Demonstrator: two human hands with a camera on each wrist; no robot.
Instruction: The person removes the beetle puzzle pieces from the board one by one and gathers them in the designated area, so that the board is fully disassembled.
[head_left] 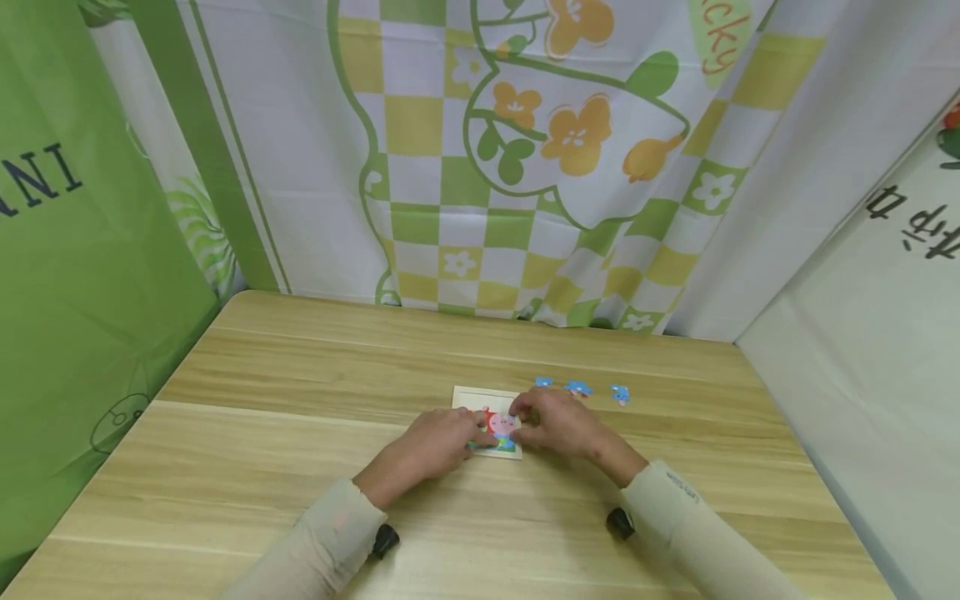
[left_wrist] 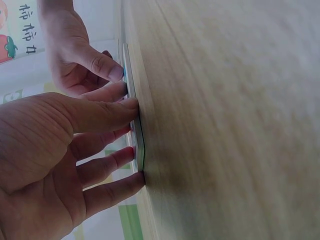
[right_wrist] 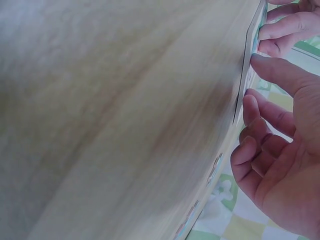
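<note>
A small jigsaw puzzle (head_left: pixel 500 423) with a pink cartoon pig's face in a pale frame (head_left: pixel 489 392) lies flat on the table. My left hand (head_left: pixel 444 439) rests on the puzzle's left part, fingers spread and fairly straight; in the left wrist view the thumb (left_wrist: pixel 107 114) touches its near edge. At the puzzle's right side, my right hand (head_left: pixel 558 421) has thumb and forefinger bent toward each other over a puzzle piece, which the fingers mostly hide. Its other fingers (right_wrist: pixel 250 155) are curled, as the right wrist view shows.
Loose blue puzzle pieces lie behind and right of the right hand: one piece (head_left: pixel 543 382), another (head_left: pixel 578 388) and a third (head_left: pixel 620 393). The wooden table (head_left: pixel 300 358) reaches to a patterned curtain (head_left: pixel 487 208) at the back, with hanging cloths on both sides.
</note>
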